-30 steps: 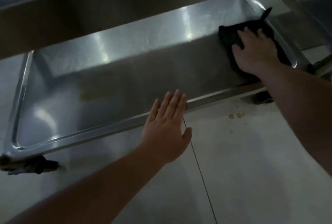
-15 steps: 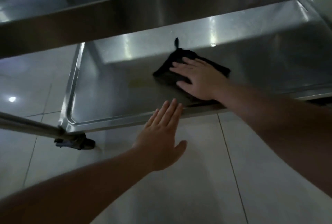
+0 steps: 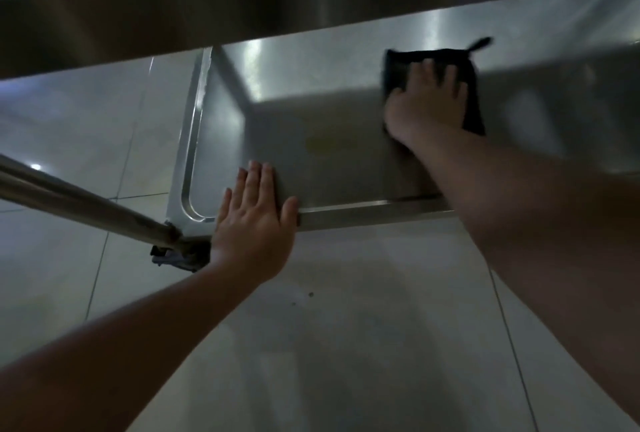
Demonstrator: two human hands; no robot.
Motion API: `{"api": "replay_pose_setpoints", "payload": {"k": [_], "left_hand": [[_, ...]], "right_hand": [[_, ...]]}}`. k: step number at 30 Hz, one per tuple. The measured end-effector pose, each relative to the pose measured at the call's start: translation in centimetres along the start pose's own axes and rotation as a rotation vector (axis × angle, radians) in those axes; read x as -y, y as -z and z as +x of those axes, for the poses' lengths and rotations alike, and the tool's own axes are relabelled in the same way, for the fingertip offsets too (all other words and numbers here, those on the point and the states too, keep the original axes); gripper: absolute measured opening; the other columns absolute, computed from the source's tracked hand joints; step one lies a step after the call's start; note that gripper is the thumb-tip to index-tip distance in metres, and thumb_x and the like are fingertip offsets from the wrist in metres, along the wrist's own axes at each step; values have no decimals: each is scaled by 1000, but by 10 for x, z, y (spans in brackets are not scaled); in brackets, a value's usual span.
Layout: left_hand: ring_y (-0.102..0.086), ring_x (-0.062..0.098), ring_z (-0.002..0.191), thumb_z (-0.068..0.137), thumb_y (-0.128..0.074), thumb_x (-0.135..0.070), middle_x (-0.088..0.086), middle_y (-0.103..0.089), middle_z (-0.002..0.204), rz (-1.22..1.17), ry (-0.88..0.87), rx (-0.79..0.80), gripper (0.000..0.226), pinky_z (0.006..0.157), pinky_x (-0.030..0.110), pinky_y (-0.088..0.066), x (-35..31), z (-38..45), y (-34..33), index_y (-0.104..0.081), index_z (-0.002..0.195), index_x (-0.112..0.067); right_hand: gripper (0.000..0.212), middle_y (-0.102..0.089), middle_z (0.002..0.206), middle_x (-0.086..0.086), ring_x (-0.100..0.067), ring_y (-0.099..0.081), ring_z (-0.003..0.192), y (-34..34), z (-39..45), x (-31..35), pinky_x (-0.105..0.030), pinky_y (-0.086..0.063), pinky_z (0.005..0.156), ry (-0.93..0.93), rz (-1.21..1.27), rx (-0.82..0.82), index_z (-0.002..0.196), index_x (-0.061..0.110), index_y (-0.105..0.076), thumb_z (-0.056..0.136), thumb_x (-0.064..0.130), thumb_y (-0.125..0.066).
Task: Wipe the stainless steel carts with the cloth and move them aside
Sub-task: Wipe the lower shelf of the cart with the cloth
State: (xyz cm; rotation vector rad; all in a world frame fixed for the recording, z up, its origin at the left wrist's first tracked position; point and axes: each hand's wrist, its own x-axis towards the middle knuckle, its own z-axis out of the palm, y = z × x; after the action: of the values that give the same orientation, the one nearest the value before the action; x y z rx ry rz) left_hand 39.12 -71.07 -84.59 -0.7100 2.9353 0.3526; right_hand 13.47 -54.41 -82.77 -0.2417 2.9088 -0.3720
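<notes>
I look down at the bottom shelf (image 3: 346,213) of a stainless steel cart, a shallow tray with a raised rim. A black cloth (image 3: 472,99) lies flat on the shelf toward its right side. My right hand (image 3: 427,105) presses on the cloth with fingers spread and straight. My left hand (image 3: 254,220) rests flat over the shelf's near rim, close to the left corner, fingers straight and together. A faint yellowish smear (image 3: 323,144) shows on the shelf between my two hands.
The cart's upper shelf (image 3: 207,8) overhangs the top of the view. A steel leg tube (image 3: 79,203) slants in from the left to the near-left corner, with a caster (image 3: 176,258) under it. Pale floor tiles (image 3: 346,345) lie below and to the left.
My right hand has slid the cloth to the right and farther back on the shelf. My left hand has moved forward from the floor side onto the shelf's near rim.
</notes>
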Motion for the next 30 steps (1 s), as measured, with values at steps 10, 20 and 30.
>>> {"api": "replay_pose_setpoints", "payload": {"k": [10,20,30], "left_hand": [[13,12,162,99,-8,-67,-2,7,178,-72,-9,7,84,128,35,10,4,3,3,-2,170,-23],[21,22,161,108,-13,-63,5,18,176,37,-27,5,80,130,43,11,22,5,6,9,168,-17],[12,20,163,107,-9,-54,4,6,178,23,-8,-36,73,129,38,10,22,7,4,0,169,-16]], "right_hand": [[64,-26,168,18,-11,-15,158,-3,-55,-26,-39,-12,128,892,-143,160,162,37,-33,101,58,-33],[67,2,175,9,-28,5,161,-16,21,57,-50,1,129,64,-46,53,167,29,-8,105,49,-19],[65,-11,172,21,-9,-1,160,-42,-54,90,-39,-1,129,817,-116,209,165,41,-17,103,59,-28]]}}
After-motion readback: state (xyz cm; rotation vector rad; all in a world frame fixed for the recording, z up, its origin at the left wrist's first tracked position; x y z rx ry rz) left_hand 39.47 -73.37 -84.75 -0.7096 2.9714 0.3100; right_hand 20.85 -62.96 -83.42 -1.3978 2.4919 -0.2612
